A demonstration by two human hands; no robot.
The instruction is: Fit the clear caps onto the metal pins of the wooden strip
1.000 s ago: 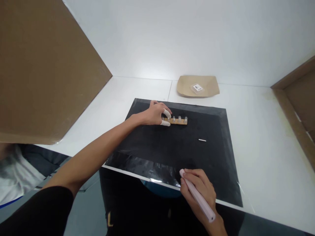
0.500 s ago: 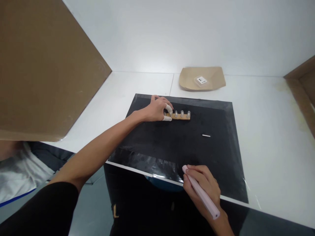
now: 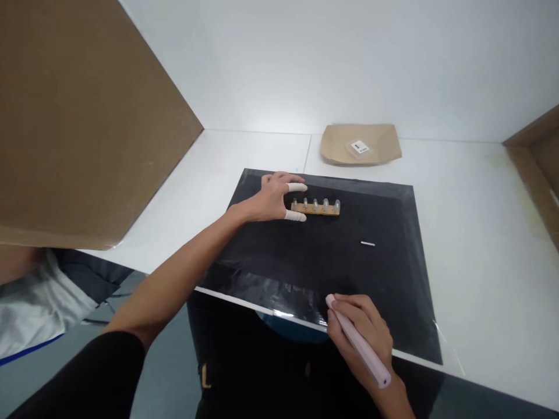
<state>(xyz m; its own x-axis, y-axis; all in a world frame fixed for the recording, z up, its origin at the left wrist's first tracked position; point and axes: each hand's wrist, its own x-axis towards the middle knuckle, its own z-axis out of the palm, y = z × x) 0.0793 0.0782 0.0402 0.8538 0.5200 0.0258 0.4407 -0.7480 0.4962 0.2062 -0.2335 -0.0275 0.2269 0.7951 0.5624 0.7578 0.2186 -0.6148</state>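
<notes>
My left hand (image 3: 279,196) is over the black mat, its thumb and forefinger wrapped in white finger cots and spread apart. Between and just beyond those fingertips lies a small wooden strip (image 3: 317,210) with several clear, rounded caps (image 3: 315,203) standing in a row on it. The fingers do not appear to grip it. At the mat's front edge, my right hand (image 3: 364,331) is closed around a pale pink pen-shaped tool (image 3: 358,340), whose far end points up and left. A short thin white stick (image 3: 367,243) rests on the mat between the two hands.
The black mat (image 3: 271,250) covers part of the white table (image 3: 480,262). A brown paper tray (image 3: 384,145) holding a small clear labelled case (image 3: 359,148) sits behind it. A brown panel (image 3: 87,116) stands at left; beyond it shows part of another person's clothing (image 3: 43,308).
My left thumb and forefinger have spread, letting go of the left end of the strip, where another cap now shows. My right hand still holds the pink tool. The view has shifted slightly.
</notes>
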